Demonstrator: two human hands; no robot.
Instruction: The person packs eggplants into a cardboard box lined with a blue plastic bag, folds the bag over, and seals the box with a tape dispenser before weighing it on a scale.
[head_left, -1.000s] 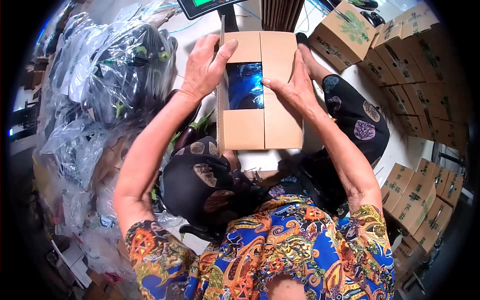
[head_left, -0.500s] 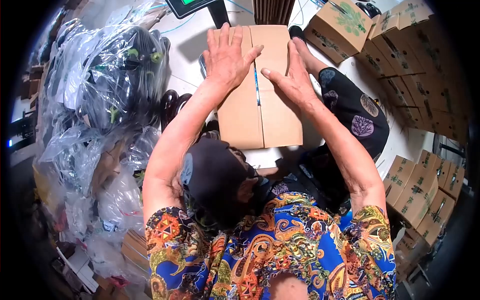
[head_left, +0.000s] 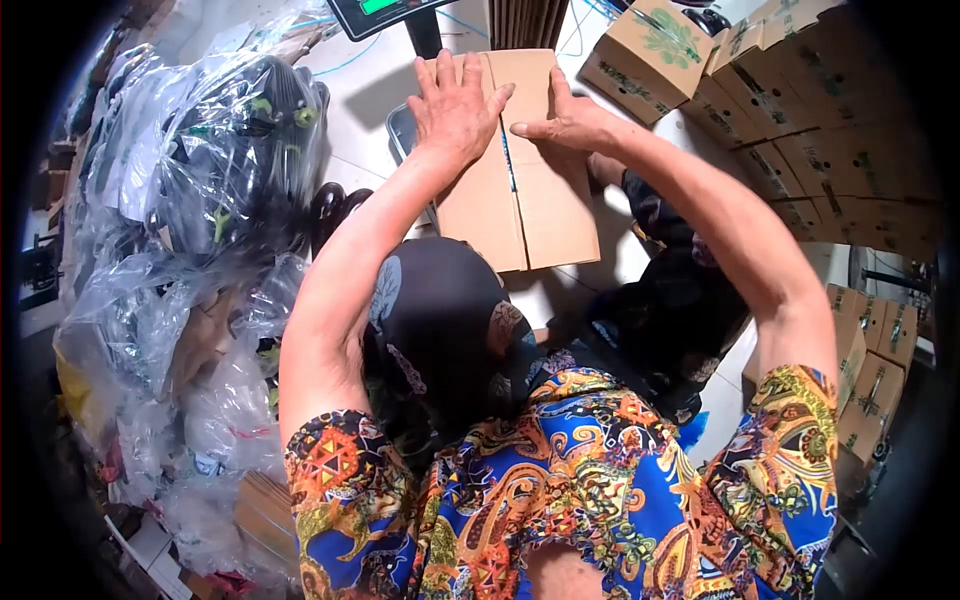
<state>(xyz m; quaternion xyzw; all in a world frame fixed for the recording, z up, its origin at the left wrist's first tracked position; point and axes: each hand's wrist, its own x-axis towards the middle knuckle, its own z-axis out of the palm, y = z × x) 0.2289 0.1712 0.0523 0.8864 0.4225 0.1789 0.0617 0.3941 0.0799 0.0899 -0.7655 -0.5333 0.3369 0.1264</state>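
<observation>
A brown cardboard box (head_left: 560,215) lies in front of me, its two top flaps meeting along a middle seam. Through the narrow gap between the flaps shows a strip of blue and dark. My left hand (head_left: 455,110) rests flat on the left flap with fingers spread and thumb near the seam. My right hand (head_left: 575,125) grips the box's right edge: its thumb reaches over the right flap toward the seam, and its other fingers go down the side, partly hidden.
A scale with a green-lit display (head_left: 385,12) stands behind the box, beside upright folded cardboard (head_left: 528,22). Clear plastic bags of dark eggplants (head_left: 240,150) fill the left. Printed cartons (head_left: 645,60) are stacked at right. My knees flank the box.
My right hand has turned, its elbow swinging outward and its fingers going over the box's right side. The box appears slightly farther up and left. My left hand stays flat on its flap.
</observation>
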